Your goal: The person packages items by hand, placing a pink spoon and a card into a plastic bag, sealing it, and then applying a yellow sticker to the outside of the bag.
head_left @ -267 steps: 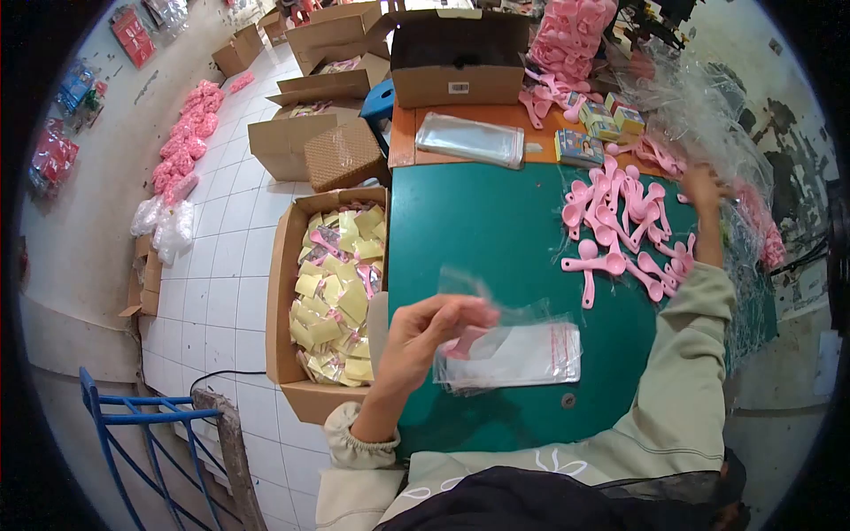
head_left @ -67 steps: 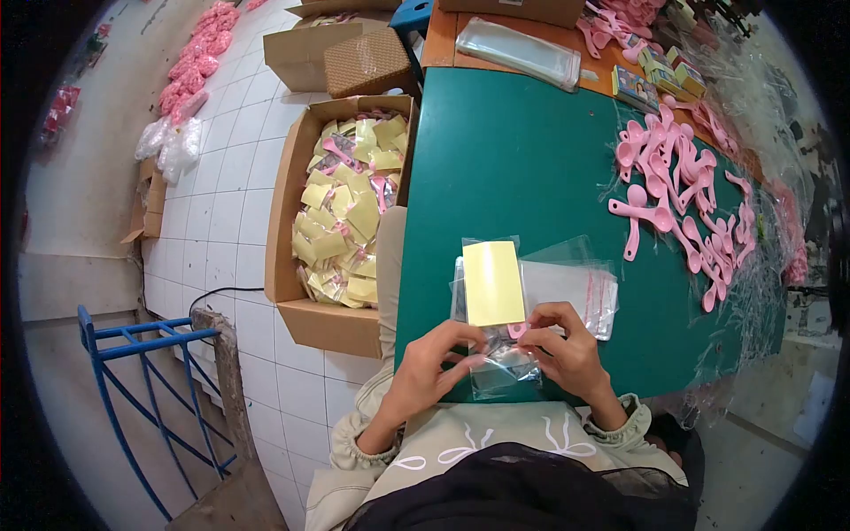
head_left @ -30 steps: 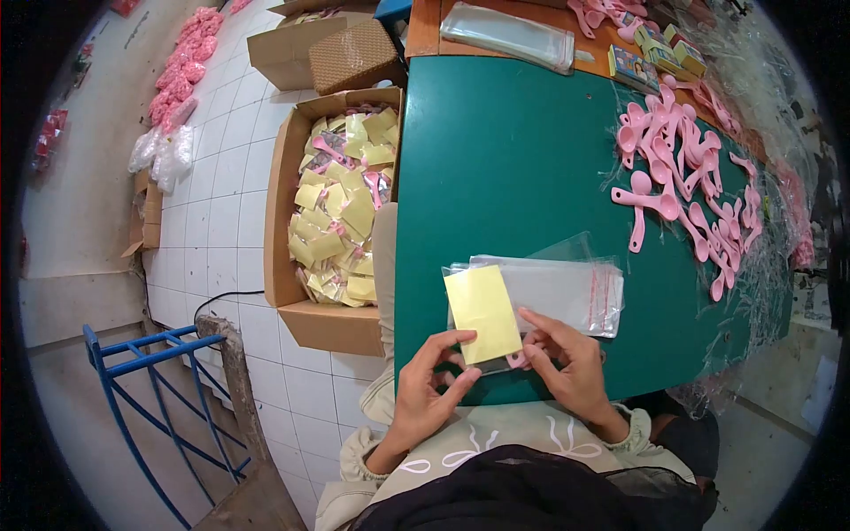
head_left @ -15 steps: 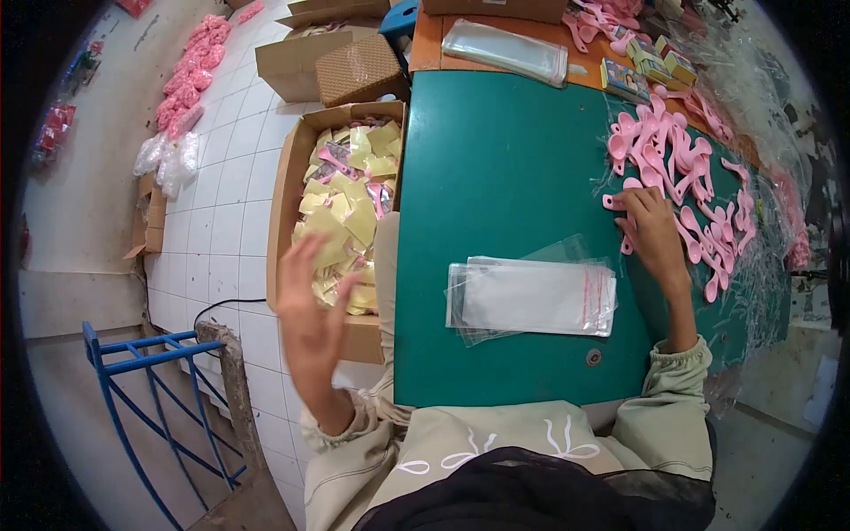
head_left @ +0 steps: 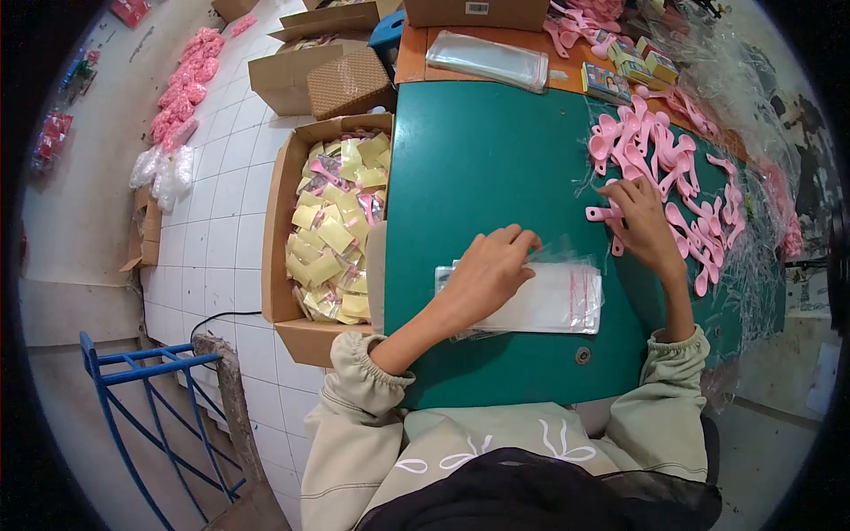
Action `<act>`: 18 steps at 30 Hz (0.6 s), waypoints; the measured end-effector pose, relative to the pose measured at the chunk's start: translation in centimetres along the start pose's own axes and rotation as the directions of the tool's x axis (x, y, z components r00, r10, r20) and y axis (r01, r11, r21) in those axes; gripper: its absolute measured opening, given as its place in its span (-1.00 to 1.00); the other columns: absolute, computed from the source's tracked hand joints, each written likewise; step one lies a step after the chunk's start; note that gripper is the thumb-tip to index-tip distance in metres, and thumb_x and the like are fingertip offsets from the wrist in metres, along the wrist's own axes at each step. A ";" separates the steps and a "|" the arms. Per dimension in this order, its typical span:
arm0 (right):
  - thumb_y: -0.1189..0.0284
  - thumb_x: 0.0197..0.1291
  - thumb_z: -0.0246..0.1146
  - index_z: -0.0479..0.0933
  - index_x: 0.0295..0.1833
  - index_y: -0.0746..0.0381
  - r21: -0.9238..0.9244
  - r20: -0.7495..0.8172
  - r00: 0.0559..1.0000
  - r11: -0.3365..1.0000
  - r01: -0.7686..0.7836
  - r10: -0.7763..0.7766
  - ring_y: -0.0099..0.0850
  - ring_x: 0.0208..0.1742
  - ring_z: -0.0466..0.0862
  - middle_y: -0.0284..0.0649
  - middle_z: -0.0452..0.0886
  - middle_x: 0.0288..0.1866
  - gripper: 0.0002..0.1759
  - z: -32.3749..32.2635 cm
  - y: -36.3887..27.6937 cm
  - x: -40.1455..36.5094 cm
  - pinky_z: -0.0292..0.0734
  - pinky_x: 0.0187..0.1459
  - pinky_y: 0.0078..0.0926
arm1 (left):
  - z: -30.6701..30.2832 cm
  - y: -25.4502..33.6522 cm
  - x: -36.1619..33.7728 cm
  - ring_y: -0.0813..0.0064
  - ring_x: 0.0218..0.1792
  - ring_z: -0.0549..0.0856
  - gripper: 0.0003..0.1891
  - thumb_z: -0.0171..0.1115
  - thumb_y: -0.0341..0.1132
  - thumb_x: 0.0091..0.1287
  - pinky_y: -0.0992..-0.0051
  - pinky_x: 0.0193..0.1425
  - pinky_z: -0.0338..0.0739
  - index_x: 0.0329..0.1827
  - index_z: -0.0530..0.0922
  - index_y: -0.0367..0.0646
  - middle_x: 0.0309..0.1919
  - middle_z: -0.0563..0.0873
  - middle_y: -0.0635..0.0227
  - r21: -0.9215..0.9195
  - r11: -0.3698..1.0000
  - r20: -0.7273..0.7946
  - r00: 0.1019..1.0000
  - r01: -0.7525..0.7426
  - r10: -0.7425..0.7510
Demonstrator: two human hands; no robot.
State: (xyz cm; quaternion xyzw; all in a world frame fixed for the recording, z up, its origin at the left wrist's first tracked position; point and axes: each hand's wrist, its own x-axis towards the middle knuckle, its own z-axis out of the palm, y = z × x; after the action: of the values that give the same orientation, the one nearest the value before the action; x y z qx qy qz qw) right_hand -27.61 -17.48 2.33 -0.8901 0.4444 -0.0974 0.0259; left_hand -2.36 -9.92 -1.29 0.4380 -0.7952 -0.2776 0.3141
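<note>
My left hand (head_left: 491, 270) is over the left part of a stack of clear plastic bags (head_left: 553, 301) on the green table, its fingers bent and apart, with no object visible in them. At the right, my right hand (head_left: 639, 221) has its fingers curled on a pink spoon (head_left: 606, 214) near the edge of the spoon pile. A heap of pink spoons (head_left: 655, 150) lies just beyond that hand. The underside of the right fingers is hidden.
A carton (head_left: 282, 239) of packed spoons with yellow cards stands left of the green table (head_left: 478, 159). More bags (head_left: 487, 60), small boxes (head_left: 606, 82) and another carton (head_left: 478, 12) lie at the back. A blue metal frame (head_left: 150, 354) stands at the lower left.
My left hand has moved right, from over the carton to the bag stack. My right hand stays at the spoons with its fingers slightly more curled. The view has shifted slightly.
</note>
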 end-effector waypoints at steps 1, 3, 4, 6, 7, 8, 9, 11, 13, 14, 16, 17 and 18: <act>0.61 -0.08 0.25 0.48 -0.03 0.21 0.001 0.039 0.999 1.000 -0.014 0.014 -0.21 0.04 0.39 -0.20 0.44 -0.09 -0.60 -0.2 0.0 0.0 0.28 0.07 -0.28 | -0.2 -0.2 0.2 0.22 -0.29 0.63 -0.74 0.32 -0.43 0.09 0.32 -0.25 0.50 -0.18 0.48 -0.23 -0.34 0.58 0.22 -0.101 0.995 0.021 1.000 0.025 -0.023; 0.59 -0.06 0.25 0.48 -0.03 0.20 0.033 0.073 0.997 0.999 0.016 -0.018 -0.22 0.04 0.39 -0.21 0.44 -0.10 -0.62 1.1 0.4 0.1 0.27 0.08 -0.27 | -0.2 -0.4 0.3 0.24 -0.32 0.66 -0.77 0.31 -0.47 0.08 0.33 -0.28 0.51 -0.23 0.47 -0.24 -0.38 0.62 0.22 -0.257 0.965 0.022 0.999 0.047 -0.043; 0.58 -0.06 0.25 0.48 -0.03 0.19 0.047 0.087 0.996 0.998 0.031 -0.035 -0.22 0.04 0.39 -0.22 0.45 -0.10 -0.62 1.5 0.6 0.2 0.26 0.08 -0.26 | -0.1 -0.6 0.3 0.25 -0.33 0.67 -0.79 0.31 -0.48 0.09 0.34 -0.29 0.52 -0.24 0.47 -0.24 -0.38 0.63 0.22 -0.312 0.949 -0.003 0.999 0.039 -0.042; 0.58 -0.03 0.24 0.48 -0.05 0.20 0.049 0.117 0.993 0.998 0.027 -0.032 -0.23 0.04 0.39 -0.22 0.46 -0.12 -0.66 1.4 0.7 0.5 0.26 0.07 -0.28 | -0.3 -0.5 0.4 0.29 -0.31 0.70 -0.80 0.30 -0.47 0.11 0.38 -0.25 0.55 -0.23 0.48 -0.25 -0.36 0.66 0.22 -0.357 0.931 0.022 0.997 0.082 -0.079; 0.57 -0.02 0.24 0.48 -0.06 0.21 0.050 0.133 0.991 0.998 0.025 -0.031 -0.24 0.03 0.39 -0.22 0.46 -0.13 -0.67 1.0 0.6 0.6 0.26 0.07 -0.29 | -0.8 -0.2 0.5 0.31 -0.28 0.70 -0.80 0.29 -0.47 0.13 0.40 -0.21 0.57 -0.21 0.48 -0.25 -0.33 0.67 0.21 -0.345 0.929 0.071 0.991 0.133 -0.116; 0.57 -0.01 0.24 0.49 -0.08 0.22 0.035 0.148 0.989 0.999 0.020 -0.026 -0.23 0.02 0.41 -0.21 0.47 -0.14 -0.69 0.6 0.5 0.6 0.26 0.07 -0.29 | -1.1 0.0 0.5 0.34 -0.25 0.71 -0.79 0.29 -0.46 0.15 0.42 -0.17 0.59 -0.19 0.49 -0.26 -0.30 0.68 0.21 -0.331 0.926 0.119 0.981 0.184 -0.152; 0.56 0.00 0.24 0.49 -0.10 0.23 0.021 0.162 0.987 1.000 0.017 -0.020 -0.23 0.02 0.42 -0.21 0.48 -0.15 -0.72 0.1 0.5 0.7 0.27 0.07 -0.29 | -1.1 0.0 0.5 0.35 -0.24 0.71 -0.80 0.28 -0.46 0.16 0.42 -0.15 0.59 -0.19 0.48 -0.26 -0.30 0.68 0.22 -0.299 0.941 0.098 0.986 0.161 -0.137; 0.54 0.03 0.24 0.50 -0.12 0.25 0.034 0.032 0.999 0.999 0.027 -0.028 -0.22 -0.04 0.47 -0.19 0.51 -0.17 -0.76 -1.4 0.7 0.7 0.30 0.04 -0.31 | -1.1 0.0 0.3 0.36 -0.22 0.72 -0.81 0.26 -0.46 0.17 0.42 -0.12 0.60 -0.19 0.48 -0.27 -0.29 0.69 0.23 -0.234 0.965 0.055 0.993 0.119 -0.109; 0.51 0.09 0.23 0.51 -0.14 0.24 0.089 -0.254 0.967 0.994 0.063 -0.039 -0.22 -0.12 0.53 -0.17 0.55 -0.19 -0.81 -3.9 1.5 -0.1 0.35 -0.02 -0.35 | -1.0 -0.2 0.2 0.32 -0.21 0.71 -0.84 0.23 -0.48 0.18 0.39 -0.11 0.60 -0.22 0.46 -0.26 -0.28 0.69 0.24 -0.287 0.955 0.029 0.997 0.077 -0.071; 0.51 0.10 0.23 0.52 -0.13 0.25 0.189 -0.274 0.958 0.981 -0.034 0.086 -0.26 -0.15 0.56 -0.18 0.56 -0.20 -0.81 -5.7 1.4 -0.5 0.39 -0.06 -0.37 | -1.0 -0.2 0.2 0.31 -0.20 0.71 -0.86 0.21 -0.49 0.18 0.37 -0.11 0.60 -0.23 0.45 -0.25 -0.28 0.69 0.25 -0.313 0.948 0.017 0.999 0.054 -0.051; 0.51 0.10 0.24 0.52 -0.11 0.26 0.268 -0.345 0.895 0.944 -0.194 0.282 -0.33 -0.20 0.58 -0.19 0.58 -0.22 -0.80 -8.1 0.6 -1.4 0.44 -0.12 -0.40 | -1.0 -0.1 0.2 0.27 -0.19 0.71 -0.86 0.18 -0.52 0.17 0.35 -0.10 0.59 -0.24 0.42 -0.25 -0.28 0.69 0.23 -0.318 0.947 -0.026 0.999 0.034 -0.044; 0.50 0.11 0.25 0.52 -0.11 0.25 0.252 -0.405 0.846 0.932 -0.260 0.346 -0.36 -0.20 0.58 -0.20 0.58 -0.23 -0.79 -8.8 0.0 -1.6 0.45 -0.13 -0.41 | -1.1 0.0 0.3 0.25 -0.18 0.71 -0.86 0.17 -0.53 0.16 0.34 -0.10 0.59 -0.25 0.41 -0.24 -0.28 0.69 0.22 -0.321 0.947 -0.048 0.998 0.023 -0.040; 0.50 0.11 0.25 0.52 -0.10 0.25 0.241 -0.464 0.789 0.914 -0.326 0.404 -0.40 -0.21 0.59 -0.21 0.58 -0.24 -0.78 -9.1 -0.4 -1.8 0.46 -0.15 -0.42 | -1.1 0.0 0.3 0.28 -0.18 0.71 -0.86 0.15 -0.53 0.16 0.36 -0.10 0.60 -0.25 0.40 -0.24 -0.27 0.69 0.20 -0.388 0.921 -0.039 0.998 0.038 -0.058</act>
State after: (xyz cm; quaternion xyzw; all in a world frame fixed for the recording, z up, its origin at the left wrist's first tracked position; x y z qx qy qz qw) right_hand -30.16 -15.47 11.00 -0.7259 0.5908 -0.3522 -0.0068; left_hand -1.68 -10.33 -0.50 0.3936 -0.7058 -0.4255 0.4072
